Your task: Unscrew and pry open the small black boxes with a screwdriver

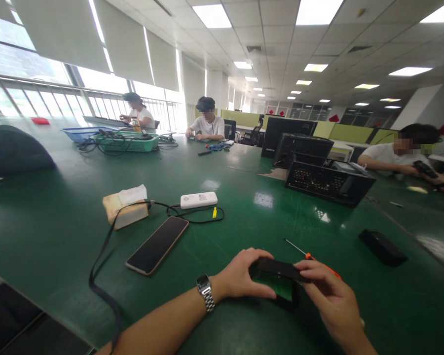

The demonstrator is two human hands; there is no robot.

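Both my hands grip a small black box-shaped part (277, 270) with a green board showing inside it, low over the green table (59, 231). My left hand (240, 276), a metal watch on its wrist, is closed round the part's left end. My right hand (329, 296) is closed on its right end, fingers curled over the top. An orange-handled screwdriver (307, 254) lies on the table just behind the part, its handle partly hidden by my right hand.
A dark phone (158, 245) lies left of my hands, beside a white power bank (199, 199) with a cable and a tissue pack (126, 206). A small black box (383, 246) sits right; black computer cases (329, 182) stand behind. Three other people sit at the far side and right.
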